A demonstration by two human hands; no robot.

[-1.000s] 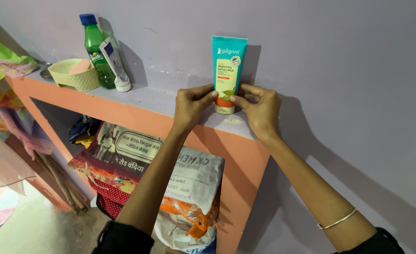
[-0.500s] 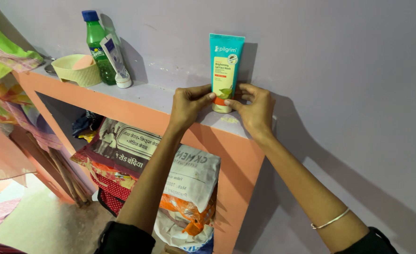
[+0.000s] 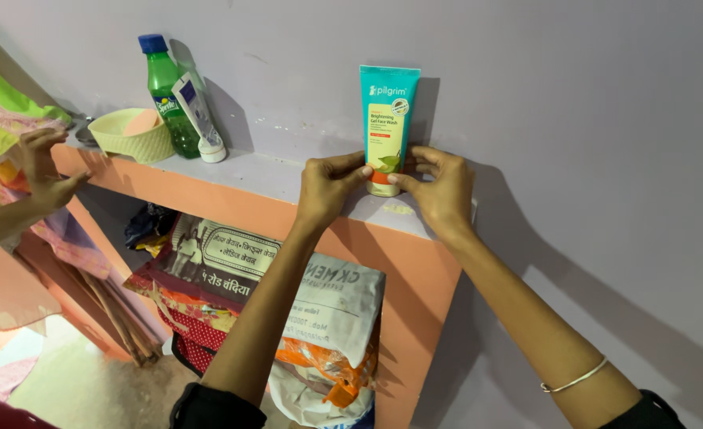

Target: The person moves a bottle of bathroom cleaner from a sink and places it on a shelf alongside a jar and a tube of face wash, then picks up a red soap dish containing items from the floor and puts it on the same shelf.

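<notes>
A teal tube (image 3: 388, 119) with a white cap stands cap-down on the grey top of an orange shelf (image 3: 248, 171), against the lilac wall. My left hand (image 3: 328, 187) pinches the tube's lower left side with its fingertips. My right hand (image 3: 439, 187) pinches its lower right side, fingers curled around the base. Both hands touch the tube near the cap; a thin bangle sits on my right wrist.
Farther left on the shelf stand a green bottle (image 3: 169, 99) with a blue cap, a white tube (image 3: 199, 119) leaning on it, and a pale green dish (image 3: 131, 133). Printed sacks (image 3: 288, 294) fill the space below. Another person's hand (image 3: 43, 167) reaches in at the left, near hanging cloths.
Another person's hand has come into view at the left edge. My hands stay on the tube's base with barely any shift; the view has moved slightly.
</notes>
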